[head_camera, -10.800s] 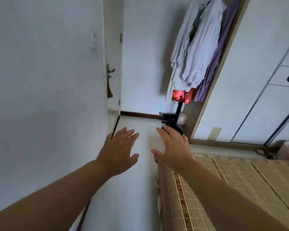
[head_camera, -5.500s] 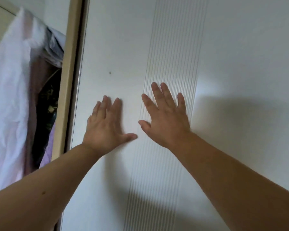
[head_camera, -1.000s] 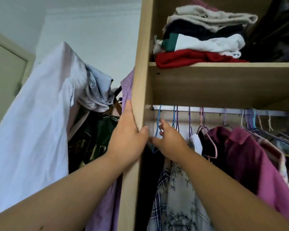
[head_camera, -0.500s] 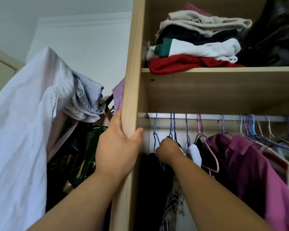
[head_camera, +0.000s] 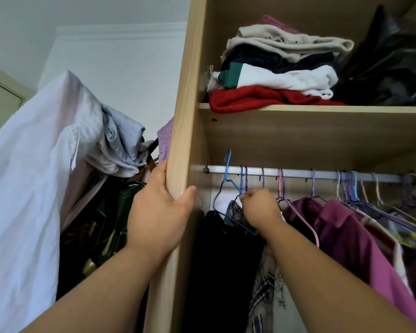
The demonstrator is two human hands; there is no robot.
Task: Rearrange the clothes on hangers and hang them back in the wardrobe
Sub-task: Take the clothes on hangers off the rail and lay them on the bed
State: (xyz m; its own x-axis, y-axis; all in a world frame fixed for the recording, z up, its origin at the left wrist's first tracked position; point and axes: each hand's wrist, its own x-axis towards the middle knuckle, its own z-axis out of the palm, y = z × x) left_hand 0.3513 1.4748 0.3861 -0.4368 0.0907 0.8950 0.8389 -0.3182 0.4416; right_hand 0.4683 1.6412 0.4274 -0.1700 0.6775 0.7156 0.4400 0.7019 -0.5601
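The wardrobe stands open, with a white rail [head_camera: 298, 173] under a wooden shelf [head_camera: 322, 111]. Several wire hangers hang on the rail with clothes: a black garment [head_camera: 221, 272], a plaid one [head_camera: 262, 296] and a magenta shirt [head_camera: 346, 231]. My right hand [head_camera: 259, 209] is closed on the blue wire hanger [head_camera: 226, 186] at the rail's left end; its hook is tilted and rises above the rail. My left hand [head_camera: 159, 212] grips the wardrobe's wooden side panel [head_camera: 180, 116].
Folded clothes [head_camera: 274, 68] and a black bag [head_camera: 389, 68] lie on the upper shelf. Left of the wardrobe, a rack is piled with a white shirt [head_camera: 22, 188], a grey garment [head_camera: 120, 140] and dark items. A white wall is behind.
My right hand has closed on the blue hanger and lifted it, so the hook now sits above the rail. My left hand has stayed on the side panel.
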